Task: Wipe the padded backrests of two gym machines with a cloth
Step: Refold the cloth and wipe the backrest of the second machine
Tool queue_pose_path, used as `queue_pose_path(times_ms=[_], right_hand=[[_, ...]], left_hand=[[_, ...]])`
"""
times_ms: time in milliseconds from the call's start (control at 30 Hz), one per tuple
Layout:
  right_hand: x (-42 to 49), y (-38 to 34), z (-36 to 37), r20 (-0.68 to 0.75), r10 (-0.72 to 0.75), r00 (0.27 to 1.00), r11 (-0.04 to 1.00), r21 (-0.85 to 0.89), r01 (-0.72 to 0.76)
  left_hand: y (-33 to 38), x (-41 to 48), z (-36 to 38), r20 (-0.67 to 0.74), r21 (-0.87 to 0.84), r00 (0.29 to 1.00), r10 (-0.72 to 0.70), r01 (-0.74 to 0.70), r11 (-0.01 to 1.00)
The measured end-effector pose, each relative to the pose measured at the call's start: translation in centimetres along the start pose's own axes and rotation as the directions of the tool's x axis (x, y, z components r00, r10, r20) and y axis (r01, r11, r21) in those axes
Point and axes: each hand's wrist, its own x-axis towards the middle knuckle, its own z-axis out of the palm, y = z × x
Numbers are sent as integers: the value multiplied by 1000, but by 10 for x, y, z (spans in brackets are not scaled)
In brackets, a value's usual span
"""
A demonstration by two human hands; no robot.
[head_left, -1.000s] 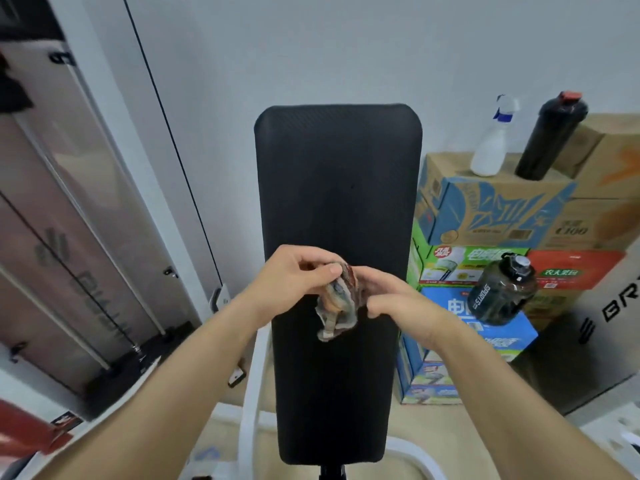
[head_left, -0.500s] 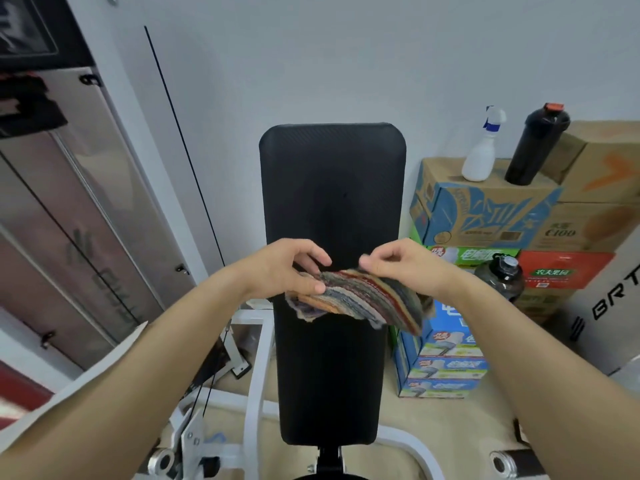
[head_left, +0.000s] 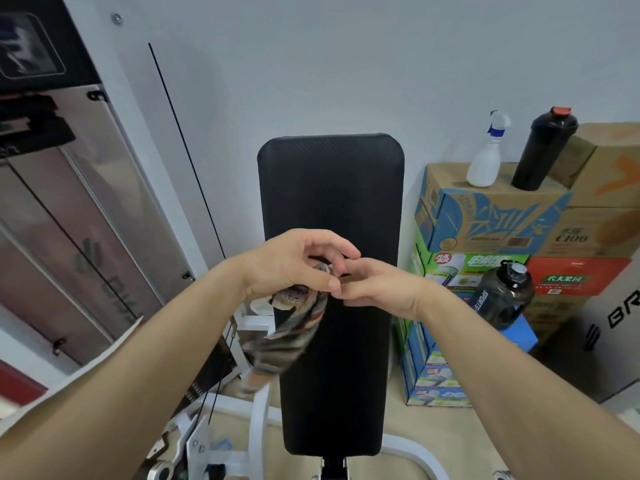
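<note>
A tall black padded backrest [head_left: 330,188] stands upright in front of me on a white frame. In front of its middle, my left hand [head_left: 294,265] pinches the top of a striped, multicoloured cloth [head_left: 287,334]. The cloth hangs down and to the left from that hand, partly over the pad's left edge. My right hand [head_left: 377,289] is just to the right, fingertips touching the left hand's fingers at the cloth's top; its grip on the cloth is hidden. Neither hand touches the pad as far as I can tell.
A machine's weight stack with a clear guard [head_left: 69,237] and a cable fills the left. Stacked cardboard boxes [head_left: 485,216] stand at the right, with a white spray bottle [head_left: 485,157] and a black shaker bottle [head_left: 540,150] on top. A dark water jug [head_left: 502,296] sits lower right.
The cloth was bunched between both hands, then stretched out flat between them. Now it hangs loose from my left hand, and my right hand has come back in beside the left.
</note>
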Motion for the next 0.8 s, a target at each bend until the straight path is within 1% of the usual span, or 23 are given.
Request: queue_pose_path(times_ms=[33, 100, 133, 167, 200, 233, 300, 333, 400, 433, 467, 500, 533, 567, 600, 633, 700, 767, 800], right_hand=[[3, -2, -1, -7, -32, 999, 998, -48, 32], [7, -10, -1, -19, -105, 994, 991, -81, 104], [10, -15, -1, -23, -135, 991, 988, -84, 133], [12, -20, -1, -24, -150, 988, 985, -91, 147], [14, -23, -2, -15, -141, 990, 984, -113, 139], [16, -26, -3, -1, -109, 994, 981, -159, 107], [17, -27, -10, 27, -14, 1000, 954, -300, 22], [17, -26, -15, 20, 32, 999, 936, -351, -23], [12, -27, -26, -30, 76, 997, 913, -399, -82], [10, -30, -35, -89, 32, 996, 899, -433, -67], [8, -35, -44, -173, -53, 983, 881, -471, -35], [9, -41, -55, -271, -157, 950, 861, -508, -3], [11, -51, -65, -366, -272, 890, 826, -564, 21], [17, -62, -74, -434, -390, 812, 771, -636, 31], [26, -73, -80, -469, -499, 729, 704, -709, 25], [36, -84, -84, -486, -587, 647, 637, -771, -1], [60, -97, -87, -494, -730, 472, 499, -857, -126], [80, -99, -88, -456, -833, 314, 353, -874, -333], [87, -99, -88, -433, -869, 241, 311, -855, -414]], left_hand=[[2, -3, -5, 5, 9, 1000, 4, -4, 1000], [4, -7, -16, 15, 5, 1000, 2, -2, 1000], [5, -8, -20, 20, 17, 1000, -17, 16, 1000], [6, -8, -25, 25, 66, 998, -53, 51, 996], [5, -7, -28, 25, 158, 994, -104, 98, 982], [4, -5, -32, 13, 288, 988, -155, 145, 947], [-1, 2, -39, -35, 533, 976, -216, 201, 822], [-3, 6, -42, -60, 589, 975, -215, 209, 781], [-6, 13, -44, -113, 606, 978, -178, 209, 767], [-6, 19, -45, -160, 603, 976, -145, 213, 769], [-6, 25, -46, -230, 598, 968, -101, 222, 770], [-5, 32, -48, -321, 602, 946, -36, 234, 763], [-5, 40, -51, -425, 631, 904, 52, 255, 733], [-2, 50, -55, -520, 675, 839, 162, 287, 679], [0, 60, -60, -588, 713, 759, 281, 321, 624], [3, 72, -65, -621, 739, 678, 393, 340, 582], [7, 95, -73, -615, 786, 534, 580, 358, 504], [-1, 114, -79, -559, 825, 430, 709, 376, 422], [-11, 121, -82, -518, 844, 381, 766, 377, 383]])
